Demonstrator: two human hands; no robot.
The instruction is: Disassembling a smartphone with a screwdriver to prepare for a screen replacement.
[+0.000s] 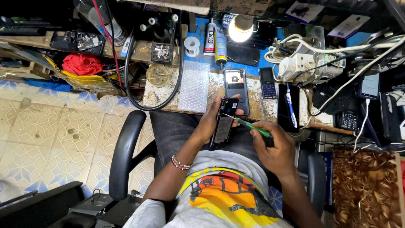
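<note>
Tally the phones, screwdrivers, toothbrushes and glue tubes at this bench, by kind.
Phones: 4 — opened phone in the left hand, backless phone, keypad phone, dark phone
Screwdrivers: 1, in the right hand
Toothbrushes: 1
Glue tubes: 2
Total: 8

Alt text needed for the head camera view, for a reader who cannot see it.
Seen from above, a seated person's left hand holds an opened black phone while the right hand touches a green-handled screwdriver to it. Ahead, a cluttered workbench holds another opened phone, a keypad phone, a toothbrush, glue tubes and a lit lamp.
</note>
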